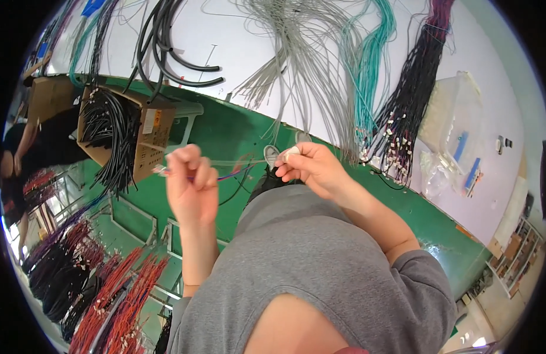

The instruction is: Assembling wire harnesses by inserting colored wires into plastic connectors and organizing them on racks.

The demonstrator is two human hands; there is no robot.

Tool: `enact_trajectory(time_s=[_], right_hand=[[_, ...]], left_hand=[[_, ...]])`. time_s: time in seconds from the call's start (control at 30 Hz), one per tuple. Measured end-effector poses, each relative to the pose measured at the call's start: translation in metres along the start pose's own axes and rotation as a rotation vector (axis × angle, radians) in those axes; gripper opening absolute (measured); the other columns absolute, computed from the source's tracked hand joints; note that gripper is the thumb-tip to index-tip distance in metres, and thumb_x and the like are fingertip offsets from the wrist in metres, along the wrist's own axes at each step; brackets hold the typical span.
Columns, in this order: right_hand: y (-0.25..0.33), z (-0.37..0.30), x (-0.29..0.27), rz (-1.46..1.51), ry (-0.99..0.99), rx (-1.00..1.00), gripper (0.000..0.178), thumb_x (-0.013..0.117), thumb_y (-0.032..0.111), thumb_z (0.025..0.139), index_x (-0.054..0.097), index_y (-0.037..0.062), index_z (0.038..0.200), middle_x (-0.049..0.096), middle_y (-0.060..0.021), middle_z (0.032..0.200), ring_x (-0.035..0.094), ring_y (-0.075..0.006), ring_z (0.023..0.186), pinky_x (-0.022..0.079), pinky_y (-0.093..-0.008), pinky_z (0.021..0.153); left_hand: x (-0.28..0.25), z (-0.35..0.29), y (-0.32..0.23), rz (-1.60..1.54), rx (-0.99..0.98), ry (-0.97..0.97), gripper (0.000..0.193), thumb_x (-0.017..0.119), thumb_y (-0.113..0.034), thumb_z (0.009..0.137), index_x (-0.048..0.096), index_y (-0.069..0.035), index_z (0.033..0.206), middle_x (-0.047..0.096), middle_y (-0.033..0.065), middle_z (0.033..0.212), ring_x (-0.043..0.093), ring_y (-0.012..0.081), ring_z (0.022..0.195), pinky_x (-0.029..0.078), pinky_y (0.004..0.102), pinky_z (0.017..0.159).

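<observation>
My left hand [192,182] is closed on thin wires, and a small pale connector end [161,170] sticks out on its left side. Purple-blue wires [229,175] run from it toward my right hand [313,169], along with a paler, blurred strand above them. My right hand's thumb and fingers are pinched together on the other end of the wires. Something whitish shows at its thumb tip; its kind I cannot make out. Both hands are in the air in front of my body, short of the table edge.
The white table [488,177] bears grey wires [302,71], teal wires [370,65], black wires with connectors [409,88], black tubes [161,41] and a clear plastic box [456,118]. At left stand a cardboard box [152,141] of black cables, hanging red wires [116,301] and another person [48,144].
</observation>
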State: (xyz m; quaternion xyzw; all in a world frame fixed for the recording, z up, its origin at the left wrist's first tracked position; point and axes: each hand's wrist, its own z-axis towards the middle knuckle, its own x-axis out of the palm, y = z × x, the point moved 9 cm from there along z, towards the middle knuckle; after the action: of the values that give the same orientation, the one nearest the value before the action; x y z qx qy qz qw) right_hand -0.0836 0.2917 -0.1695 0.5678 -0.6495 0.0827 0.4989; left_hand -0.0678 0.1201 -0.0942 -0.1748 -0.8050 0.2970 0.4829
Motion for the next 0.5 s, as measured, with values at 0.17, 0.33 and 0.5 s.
enact_trajectory(time_s=[0.17,0.33,0.5], right_hand=[[0.118,-0.028,-0.138,-1.299,-0.919,-0.615,0.017,0.058,0.018,0.073,0.059,0.0012,0.079,0.058,-0.0127,0.074,0.056,-0.0255,0.067,0.042,-0.034,0.059],[0.138,-0.023,-0.193,-1.914,-1.038,-0.203,0.019,0.057,0.018,0.072,0.054,0.0019,0.083,0.053,-0.0152,0.082,0.053,-0.032,0.077,0.042,-0.0395,0.065],[0.158,-0.027,-0.204,-1.467,-0.9,-0.454,0.02,0.057,0.017,0.072,0.053,-0.0022,0.07,0.052,-0.0134,0.057,0.053,-0.0266,0.055,0.04,-0.0341,0.05]], left_hand=[[0.009,-0.006,-0.038,0.09,0.168,0.108,0.025,0.034,-0.024,0.089,0.043,-0.005,0.075,0.042,0.0027,0.083,0.023,0.0055,0.05,0.02,0.0186,0.045],[0.009,0.003,-0.025,0.283,0.124,0.126,0.022,0.037,-0.02,0.088,0.049,-0.002,0.092,0.037,-0.002,0.058,0.026,0.0055,0.049,0.022,0.02,0.044],[0.016,-0.001,0.007,0.411,0.007,0.037,0.021,0.042,-0.016,0.086,0.053,0.001,0.082,0.039,-0.0004,0.053,0.032,0.0054,0.048,0.024,0.0185,0.043]])
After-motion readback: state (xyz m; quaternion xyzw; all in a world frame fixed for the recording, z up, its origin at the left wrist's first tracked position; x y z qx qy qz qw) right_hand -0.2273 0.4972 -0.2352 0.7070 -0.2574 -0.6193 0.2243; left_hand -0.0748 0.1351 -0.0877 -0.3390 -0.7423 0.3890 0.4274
